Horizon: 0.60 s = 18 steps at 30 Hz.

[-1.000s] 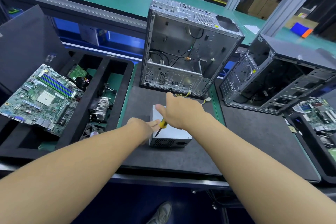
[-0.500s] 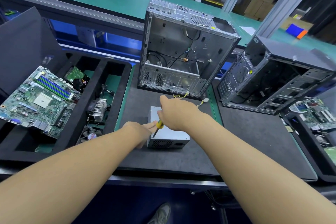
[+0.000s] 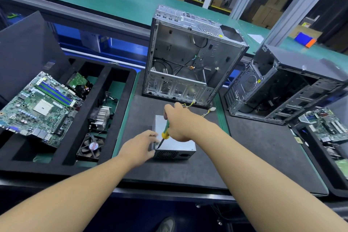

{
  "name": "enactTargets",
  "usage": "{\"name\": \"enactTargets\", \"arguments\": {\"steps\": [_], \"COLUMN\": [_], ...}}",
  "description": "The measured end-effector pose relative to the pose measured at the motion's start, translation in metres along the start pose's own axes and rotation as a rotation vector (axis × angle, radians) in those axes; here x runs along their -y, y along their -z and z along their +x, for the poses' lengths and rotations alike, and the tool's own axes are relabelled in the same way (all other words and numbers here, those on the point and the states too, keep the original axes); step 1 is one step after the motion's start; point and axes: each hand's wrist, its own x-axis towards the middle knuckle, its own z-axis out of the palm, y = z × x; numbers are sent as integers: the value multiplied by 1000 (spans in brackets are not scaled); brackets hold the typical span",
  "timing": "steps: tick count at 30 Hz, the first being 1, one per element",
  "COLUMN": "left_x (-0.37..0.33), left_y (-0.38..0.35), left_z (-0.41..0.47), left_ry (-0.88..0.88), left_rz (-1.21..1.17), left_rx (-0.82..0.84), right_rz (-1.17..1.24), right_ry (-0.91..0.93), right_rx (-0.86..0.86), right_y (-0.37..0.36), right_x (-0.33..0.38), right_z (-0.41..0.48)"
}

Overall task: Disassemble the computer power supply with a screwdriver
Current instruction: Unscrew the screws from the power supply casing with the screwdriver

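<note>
Head view: your right hand (image 3: pixel 178 124) wraps the screwdriver (image 3: pixel 165 131), tip down on the near-left corner of the power supply (image 3: pixel 178 145), sitting toward the front edge of the bench (image 3: pixel 143 191); your left hand (image 3: pixel 139 147) steadies that corner with fairly straight fingers.

Your power supply (image 3: pixel 178 146) is bare grey sheet metal with a dull sheen, its near face perforated. The screwdriver (image 3: pixel 165 131) has a glossy green-and-yellow plastic handle and a dark metal shaft. Under them lies a matt black mat (image 3: pixel 169 173), faintly grainy. At twelve o'clock the open case (image 3: pixel 180 56) is unpainted metal; at nine o'clock the tray (image 3: pixel 37 167) is matt black foam.
</note>
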Motion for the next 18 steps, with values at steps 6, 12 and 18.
{"name": "enactTargets", "arguments": {"steps": [6, 12, 18], "left_x": [-10, -10, -14], "left_y": [-28, -32, -29], "left_z": [-2, -2, -5], "left_ry": [86, 132, 156], "left_rz": [-245, -283, -292], "left_rx": [-192, -282, -304], "right_rz": [-89, 68, -111], "right_ry": [-11, 61, 2], "right_rx": [-134, -13, -208], "right_y": [-4, -3, -13], "right_x": [1, -1, 2], "right_z": [1, -2, -5]}}
